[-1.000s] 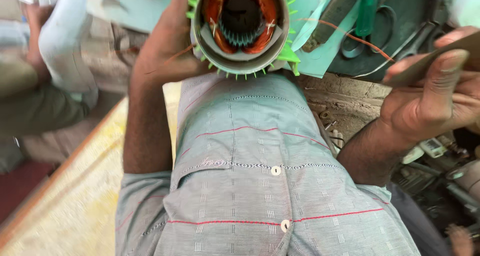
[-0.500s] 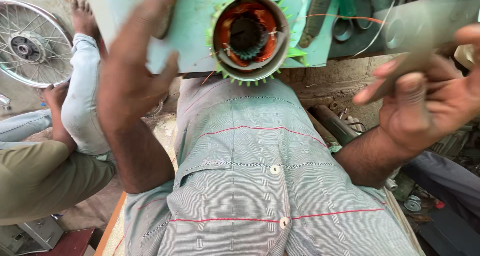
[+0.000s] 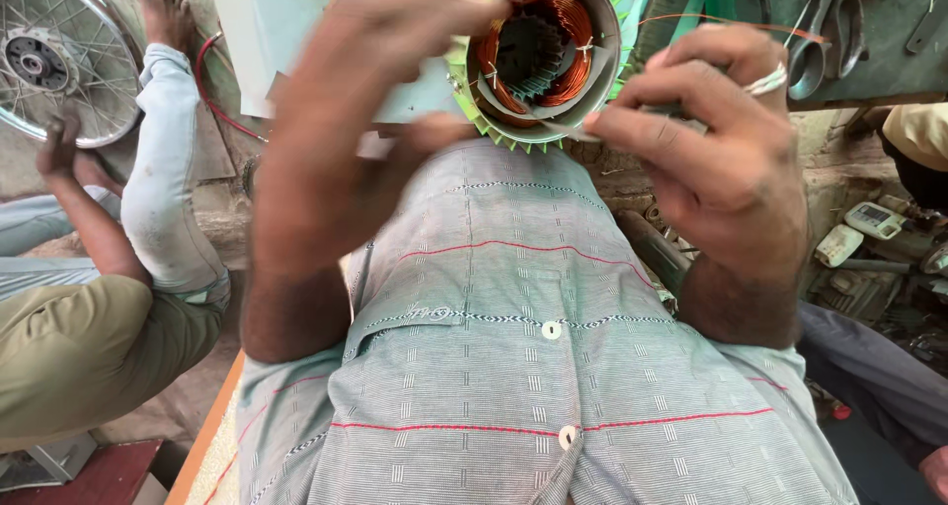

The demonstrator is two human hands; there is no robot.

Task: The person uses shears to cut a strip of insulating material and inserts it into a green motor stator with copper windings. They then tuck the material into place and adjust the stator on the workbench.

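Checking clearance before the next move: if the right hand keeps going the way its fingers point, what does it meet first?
Probably the motor stator. The right hand points its fingers left toward the stator's near rim, where a pale insulation strip sits over the copper windings. The fingertips look almost on it, though depth is unclear.

The person wears a light grey shirt (image 3: 523,367) of woven cloth with fine small checks. Thin red lines run across the chest and across the belly, and a darker zigzag band crosses between them. Two round pale buttons close the front. The sleeves are short and both forearms are bare. The left hand (image 3: 346,159) wears nothing. The right hand (image 3: 731,159) has a pale silver-coloured ring (image 3: 768,78) on one finger.
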